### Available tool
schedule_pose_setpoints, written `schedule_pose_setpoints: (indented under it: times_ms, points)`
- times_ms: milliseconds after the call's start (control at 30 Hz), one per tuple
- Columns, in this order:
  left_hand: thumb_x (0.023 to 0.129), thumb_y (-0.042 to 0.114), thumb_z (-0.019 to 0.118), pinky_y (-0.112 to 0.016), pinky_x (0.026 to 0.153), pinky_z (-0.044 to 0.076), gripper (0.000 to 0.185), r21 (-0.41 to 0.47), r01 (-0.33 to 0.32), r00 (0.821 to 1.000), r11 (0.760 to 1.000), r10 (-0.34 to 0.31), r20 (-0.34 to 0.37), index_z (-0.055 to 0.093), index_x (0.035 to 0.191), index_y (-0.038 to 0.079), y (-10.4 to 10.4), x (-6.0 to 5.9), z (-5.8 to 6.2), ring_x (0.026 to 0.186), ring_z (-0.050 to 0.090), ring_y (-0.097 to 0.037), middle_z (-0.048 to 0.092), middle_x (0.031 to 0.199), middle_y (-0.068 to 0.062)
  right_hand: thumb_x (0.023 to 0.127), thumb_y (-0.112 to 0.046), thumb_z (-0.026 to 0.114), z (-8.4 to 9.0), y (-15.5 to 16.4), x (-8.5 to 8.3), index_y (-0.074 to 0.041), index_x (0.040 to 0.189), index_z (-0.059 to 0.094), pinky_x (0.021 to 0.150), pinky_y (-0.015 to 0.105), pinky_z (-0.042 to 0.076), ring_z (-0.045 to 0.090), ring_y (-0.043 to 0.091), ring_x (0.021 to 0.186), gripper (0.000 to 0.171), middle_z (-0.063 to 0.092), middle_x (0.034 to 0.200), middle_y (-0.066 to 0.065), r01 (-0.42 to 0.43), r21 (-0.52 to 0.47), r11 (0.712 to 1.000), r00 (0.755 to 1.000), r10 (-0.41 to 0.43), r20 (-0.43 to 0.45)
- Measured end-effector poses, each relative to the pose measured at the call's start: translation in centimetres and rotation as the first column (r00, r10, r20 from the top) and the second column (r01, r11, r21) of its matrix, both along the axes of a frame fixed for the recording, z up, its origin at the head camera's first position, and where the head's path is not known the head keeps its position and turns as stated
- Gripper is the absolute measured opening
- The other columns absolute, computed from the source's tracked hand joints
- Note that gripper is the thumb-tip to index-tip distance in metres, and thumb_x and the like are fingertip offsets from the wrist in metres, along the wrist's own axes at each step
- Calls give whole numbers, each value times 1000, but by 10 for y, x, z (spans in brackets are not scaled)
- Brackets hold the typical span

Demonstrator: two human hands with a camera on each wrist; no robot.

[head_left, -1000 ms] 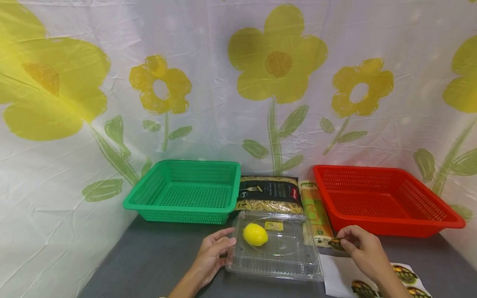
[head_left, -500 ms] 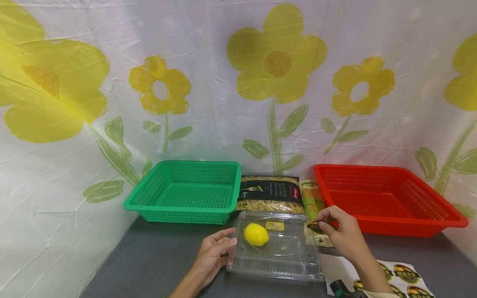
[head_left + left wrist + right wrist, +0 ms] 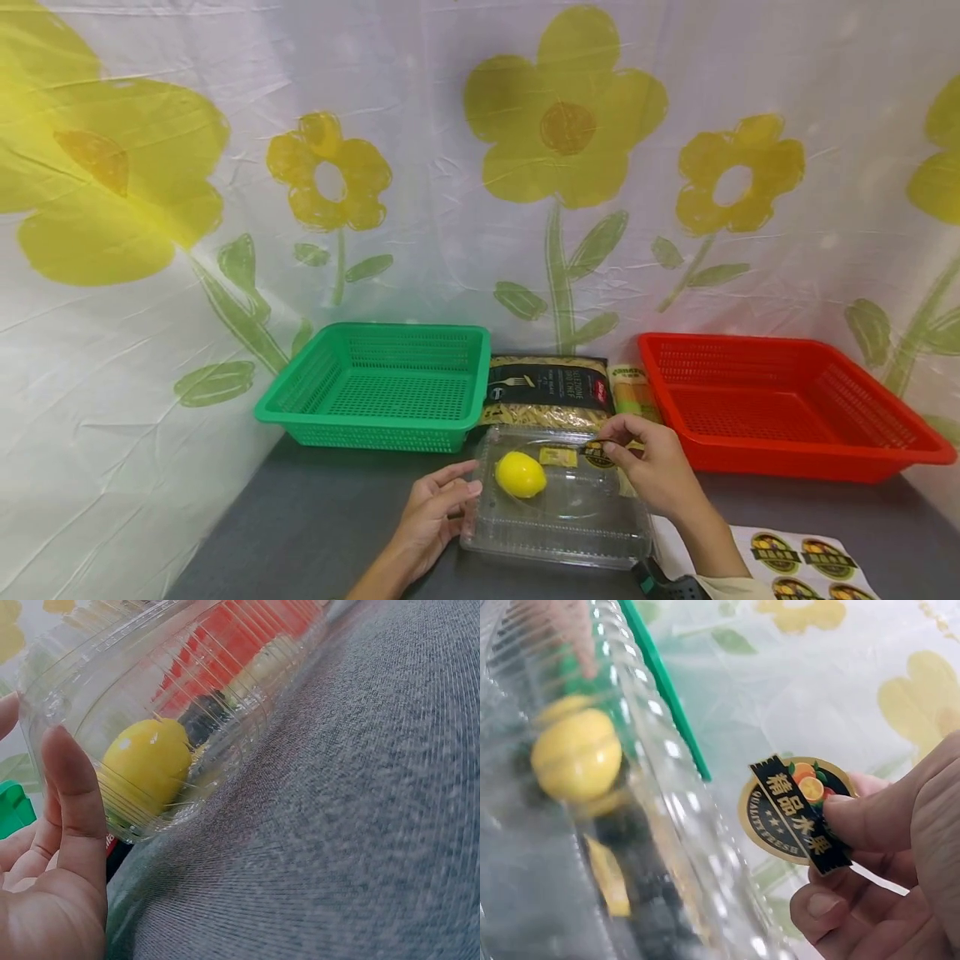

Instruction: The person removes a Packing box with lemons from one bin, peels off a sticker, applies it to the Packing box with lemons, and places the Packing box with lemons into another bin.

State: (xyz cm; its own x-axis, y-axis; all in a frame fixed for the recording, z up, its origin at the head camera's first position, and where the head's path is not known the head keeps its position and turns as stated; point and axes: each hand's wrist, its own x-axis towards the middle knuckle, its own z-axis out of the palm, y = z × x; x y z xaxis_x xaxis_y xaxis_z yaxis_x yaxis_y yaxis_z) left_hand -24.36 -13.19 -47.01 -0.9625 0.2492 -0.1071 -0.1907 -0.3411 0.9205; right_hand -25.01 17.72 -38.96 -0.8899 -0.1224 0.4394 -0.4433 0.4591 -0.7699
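From where I watch, the right hand [image 3: 654, 475] pinches a round sticker [image 3: 799, 804] between thumb and forefinger; its fingers [image 3: 870, 817] are clamped on the lower right part of the label, so most of the printed face stays free to the upper left of them. The sticker hangs just above the far right corner of the clear clamshell box [image 3: 558, 500], close to the lid but, as far as I can tell, not yet touching it.

I judge the step to be laying that sticker on the lid. To do it well I would lower the free edge first, let it tack, then roll the fingers off and smooth outward so no bubble is trapped (the ribbed rim is a poor seat; the flat panel is better). The small yellow label [image 3: 558, 456] already sits just left of the fingers, so I would keep clear of it.

The left hand [image 3: 435, 517] steadies the box at its left end, thumb [image 3: 75, 802] pressed straight against the wall, fingers relaxed and not curled round anything. Just inside that wall lies the lemon [image 3: 521, 474], well left of the sticker.

Beyond the fingers stand a pasta pack [image 3: 549, 388], a green basket [image 3: 378, 385] and a red basket [image 3: 780, 404]; near the right forearm a sticker sheet [image 3: 798, 554] lies on the grey surface [image 3: 315, 517].
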Motion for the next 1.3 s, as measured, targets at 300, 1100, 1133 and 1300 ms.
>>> schedule_pose_setpoints:
  times_ms: [300, 1100, 1133, 1300]
  points:
    - [91, 17, 75, -25, 53, 49, 67, -1, -8, 1000, 1000, 8, -7, 45, 147, -6, 0, 0, -1, 57, 53, -12, 60, 78, 3, 86, 7, 73, 0, -18, 0, -8, 92, 70, 70, 28, 55, 61, 14, 77, 17, 68, 85, 3, -101, 16, 995, 993, 99, 63]
    - [91, 16, 74, -24, 52, 48, 66, -8, -12, 1000, 1000, 12, -20, 45, 146, -6, 1, -1, -2, 58, 53, -11, 60, 80, 3, 83, 3, 79, -13, -38, -6, -11, 92, 69, 60, 24, 51, 56, 8, 66, 19, 66, 80, -5, -82, 173, 982, 997, 79, 21]
    - [91, 16, 74, -24, 52, 48, 66, -10, -12, 1000, 1000, 12, -19, 45, 146, -6, 1, -1, -2, 58, 54, -11, 60, 80, 3, 83, 2, 79, -13, -38, -6, -12, 90, 69, 60, 24, 51, 56, 8, 66, 19, 65, 80, -5, -73, 178, 981, 997, 71, 19]
    - [92, 16, 74, -24, 52, 49, 66, -10, -11, 1000, 1000, 11, -16, 44, 146, -6, 1, -1, -1, 57, 53, -11, 60, 79, 3, 81, 2, 81, -13, -41, -7, -14, 83, 68, 59, 24, 49, 54, 9, 63, 21, 64, 76, -8, -16, 199, 980, 1000, 14, 11]
